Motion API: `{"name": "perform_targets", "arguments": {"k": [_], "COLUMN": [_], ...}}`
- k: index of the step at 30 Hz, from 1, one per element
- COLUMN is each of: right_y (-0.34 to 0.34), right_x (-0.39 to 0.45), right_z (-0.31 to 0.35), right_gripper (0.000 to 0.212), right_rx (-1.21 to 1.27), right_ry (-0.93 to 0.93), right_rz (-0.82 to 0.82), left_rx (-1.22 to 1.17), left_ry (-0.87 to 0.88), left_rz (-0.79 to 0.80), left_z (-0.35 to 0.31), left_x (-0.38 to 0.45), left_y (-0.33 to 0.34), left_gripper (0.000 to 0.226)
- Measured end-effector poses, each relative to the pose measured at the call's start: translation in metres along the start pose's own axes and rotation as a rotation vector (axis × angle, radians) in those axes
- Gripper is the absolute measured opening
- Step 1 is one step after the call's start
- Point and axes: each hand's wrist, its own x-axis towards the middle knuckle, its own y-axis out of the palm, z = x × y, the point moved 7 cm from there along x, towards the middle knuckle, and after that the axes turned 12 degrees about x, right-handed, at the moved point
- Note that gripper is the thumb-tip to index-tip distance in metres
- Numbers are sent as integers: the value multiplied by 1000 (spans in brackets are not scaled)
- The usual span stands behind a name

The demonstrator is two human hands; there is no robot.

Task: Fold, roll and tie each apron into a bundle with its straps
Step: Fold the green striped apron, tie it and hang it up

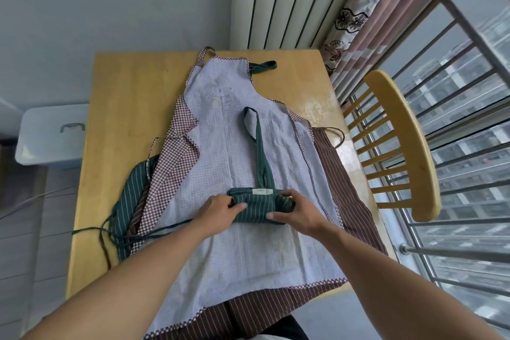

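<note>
A green pinstriped apron [258, 208] is rolled into a short bundle on top of the spread aprons, mid-table. My left hand [219, 208] grips its left end, thumb across the roll. My right hand [294, 212] grips its right end. The bundle's neck loop [259, 143] stretches away from me, flat on a pale checked apron [234, 124]. A thin green tie strap [165, 228] trails left from under my left hand. Under the checked apron lie a brown striped apron [339, 174] and another green striped apron [129, 196].
The aprons cover a wooden table [132, 83]. A wooden chair [397, 143] stands at the table's right edge, by window bars and a curtain [358, 16]. A white lidded bin [49, 135] sits on the floor to the left. A radiator [284, 0] lines the far wall.
</note>
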Motion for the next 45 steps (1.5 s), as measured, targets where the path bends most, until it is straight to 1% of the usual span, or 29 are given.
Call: {"name": "perform_targets", "arguments": {"k": [1, 3, 4, 5, 7, 9, 11, 13, 15, 17, 18, 20, 22, 24, 27, 30, 32, 33, 34, 36, 38, 39, 41, 42, 43, 44, 45], "right_y": [-4, -9, -10, -9, -8, -10, -15, -15, -12, -11, -11, -8, -6, -6, -9, -9, -6, -4, -2, 0, -1, -4, -7, -6, -3, 3, 10], "right_x": [4, 11, 14, 17, 22, 25, 24, 26, 27, 28, 29, 29, 28, 27, 26, 26, 24, 24, 22, 18, 13, 10, 3, -1, -8, -12, -16], "right_z": [-3, -6, -5, -4, -5, -10, -12, -12, -9, -5, -4, -6, -4, 4, 27, 47, 65, 71, 78, 86, 86, 85, 81, 78, 75, 71, 68], "right_gripper": [50, 26, 19, 16, 18, 28, 43, 46, 36, 27, 27, 30, 32, 33, 35, 38, 36, 35, 34, 34, 37, 42, 64, 73, 79, 78, 71], "right_rx": [-27, -42, -47, -50, -31, 8, 9, -29, -77, -98, -57, 133, 324, 464, 605, 590, 547, 529, 518, 505, 502, 502, 529, 557, 590, 614, 633], "right_ry": [16, 28, 36, 48, 79, 135, 189, 203, 189, 177, 179, 197, 199, 184, 152, 149, 112, 98, 84, 78, 79, 71, 54, 54, 60, 75, 87], "right_rz": [-18, -65, -79, -93, -132, -190, -248, -235, -212, -225, -231, -247, -268, -266, -203, -104, -40, -15, 2, 10, -48, -105, -230, -278, -309, -321, -310], "left_rx": [-22, -21, 4, 36, 109, 141, 91, 73, 136, 236, 281, 328, 320, 217, -97, -398, -466, -470, -471, -532, -626, -665, -704, -694, -665, -623, -588], "left_ry": [-32, -67, -76, -80, -92, -119, -170, -187, -161, -135, -118, -79, -45, -46, -98, -121, -104, -100, -92, -86, -89, -78, -27, -3, 18, 34, 53], "left_rz": [-10, -35, -49, -62, -84, -124, -187, -178, -127, -84, -51, 43, 139, 236, 398, 585, 718, 749, 751, 696, 557, 473, 332, 275, 225, 177, 133], "left_z": [2, 6, 7, 8, 7, 8, 13, 16, 13, 6, 1, -6, -9, -6, -5, -11, -21, -24, -30, -41, -49, -51, -56, -58, -61, -63, -65], "left_x": [4, 12, 15, 19, 26, 31, 33, 38, 42, 48, 50, 55, 58, 55, 35, 10, -9, -15, -21, -30, -34, -34, -33, -34, -36, -38, -40], "left_y": [0, -1, -2, -3, -5, -11, -18, -20, -19, -22, -24, -29, -34, -38, -35, -20, -8, -2, 0, 4, 3, 2, 0, 0, -1, -2, -3], "left_gripper": [45, 43, 41, 39, 38, 34, 36, 42, 38, 37, 40, 44, 38, 34, 38, 51, 50, 48, 46, 40, 39, 39, 38, 37, 34, 30, 26]}}
